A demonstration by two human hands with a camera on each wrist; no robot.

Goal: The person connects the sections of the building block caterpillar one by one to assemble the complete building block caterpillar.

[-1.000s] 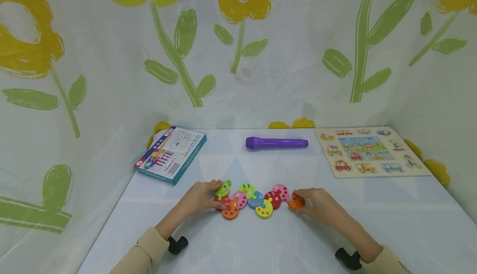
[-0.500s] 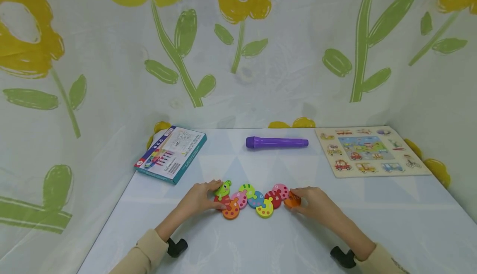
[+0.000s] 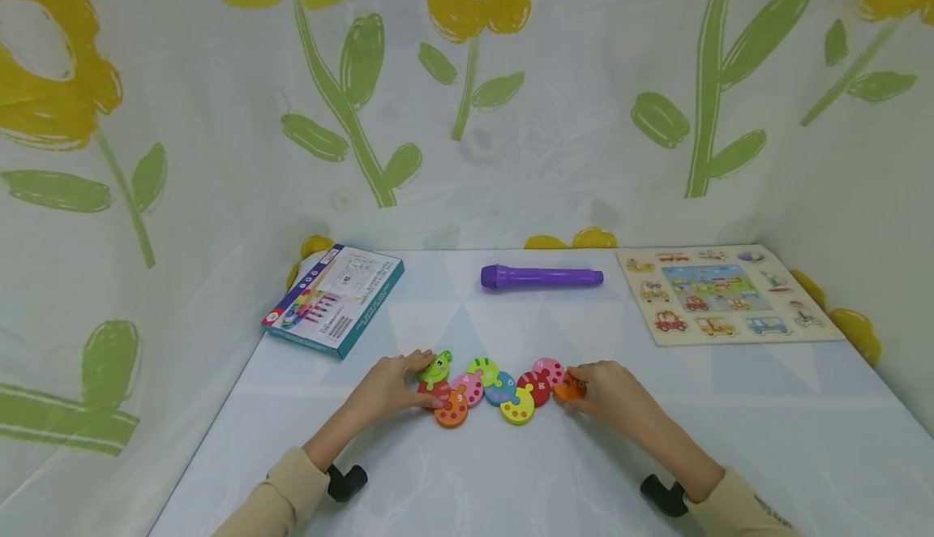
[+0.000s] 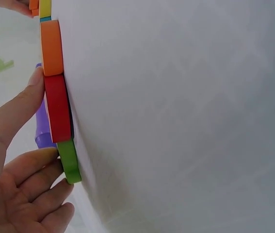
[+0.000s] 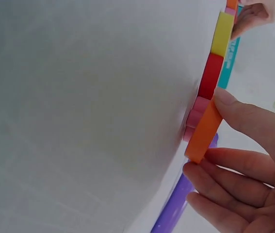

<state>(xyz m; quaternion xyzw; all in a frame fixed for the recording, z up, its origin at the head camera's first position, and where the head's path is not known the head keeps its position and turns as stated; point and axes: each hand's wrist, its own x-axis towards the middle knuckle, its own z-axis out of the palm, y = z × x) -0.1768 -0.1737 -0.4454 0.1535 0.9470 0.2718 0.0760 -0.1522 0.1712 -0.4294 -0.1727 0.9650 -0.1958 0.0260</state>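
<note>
A caterpillar puzzle made of numbered round pieces lies across the table in the head view, its pink end piece (image 3: 549, 371) at the right and its smiling green head (image 3: 435, 369) at the left. My left hand (image 3: 385, 384) holds that head end, thumb at the red piece (image 4: 58, 108) and fingertips against the green edge. With thumb and fingers, my right hand (image 3: 616, 395) pinches an orange puzzle piece (image 5: 206, 130) at the pink end. The right wrist view shows this orange piece tilted, its upper edge by the red piece and overlapping the pink one.
A purple toy microphone (image 3: 541, 278) lies behind the puzzle. At the back left is a flat box (image 3: 336, 302) with teal sides. A wooden vehicle puzzle board (image 3: 730, 298) occupies the back right. Flower-print cloth (image 3: 554, 156) hangs behind the table.
My right hand has moved left with the orange piece, bringing it up against the pink end piece. The left hand has stayed at the caterpillar's head.
</note>
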